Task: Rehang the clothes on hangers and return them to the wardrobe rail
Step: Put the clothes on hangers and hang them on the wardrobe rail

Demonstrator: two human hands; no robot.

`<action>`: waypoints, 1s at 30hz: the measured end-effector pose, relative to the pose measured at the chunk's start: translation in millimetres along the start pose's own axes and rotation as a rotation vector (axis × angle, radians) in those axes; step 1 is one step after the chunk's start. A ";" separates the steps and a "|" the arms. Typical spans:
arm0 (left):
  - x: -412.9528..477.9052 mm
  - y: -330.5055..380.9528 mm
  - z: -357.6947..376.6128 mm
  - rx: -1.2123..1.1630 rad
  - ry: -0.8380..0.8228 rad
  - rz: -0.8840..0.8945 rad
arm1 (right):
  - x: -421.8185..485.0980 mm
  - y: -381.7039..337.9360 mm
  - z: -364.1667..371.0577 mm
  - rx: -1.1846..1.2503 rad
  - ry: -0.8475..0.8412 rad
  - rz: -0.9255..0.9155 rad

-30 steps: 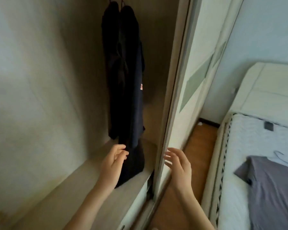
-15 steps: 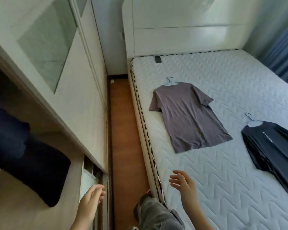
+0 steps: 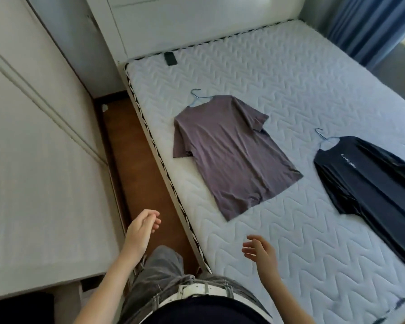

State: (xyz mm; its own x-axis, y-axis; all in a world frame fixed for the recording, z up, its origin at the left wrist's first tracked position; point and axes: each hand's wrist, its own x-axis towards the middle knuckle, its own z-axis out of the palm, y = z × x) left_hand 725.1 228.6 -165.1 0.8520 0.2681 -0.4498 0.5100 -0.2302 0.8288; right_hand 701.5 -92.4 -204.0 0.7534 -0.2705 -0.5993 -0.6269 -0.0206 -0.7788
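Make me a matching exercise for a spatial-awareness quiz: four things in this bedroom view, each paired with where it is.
Things:
1. purple-grey T-shirt
2. dark T-shirt
3. small black device
4. left hand

Places:
A. over the wooden floor strip, beside the bed
B. at the bed's right side, partly cut off by the frame edge
C. near the headboard, at the mattress corner
D. mid-mattress, laid flat on a blue hanger

Pairs: 1-D, 2-B, 3-C, 4-A

left hand (image 3: 139, 232): empty, fingers loosely curled | right hand (image 3: 263, 254): empty, fingers spread
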 end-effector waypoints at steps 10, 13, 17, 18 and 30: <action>189.6 29.1 -32.9 0.111 -0.122 -0.135 | 141.9 -91.1 96.4 0.052 0.124 0.013; 272.4 60.5 -44.4 0.226 -0.221 -0.140 | 188.3 -131.7 136.4 0.090 0.223 0.027; 386.6 115.2 -43.9 0.409 -0.373 -0.077 | 251.7 -177.4 183.9 0.120 0.329 0.041; 418.7 127.3 -37.7 0.461 -0.407 -0.054 | 271.6 -185.8 194.5 0.090 0.343 0.030; 782.4 124.8 158.8 0.580 -0.215 0.099 | 545.7 -92.6 289.0 -0.676 0.502 -0.158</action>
State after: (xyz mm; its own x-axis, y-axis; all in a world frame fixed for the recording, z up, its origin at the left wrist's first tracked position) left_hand 1474.2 261.1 -466.4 0.8725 0.0395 -0.4869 0.3575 -0.7310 0.5813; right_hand 1228.0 40.1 -512.4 0.7651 -0.6068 -0.2156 -0.6254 -0.6205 -0.4730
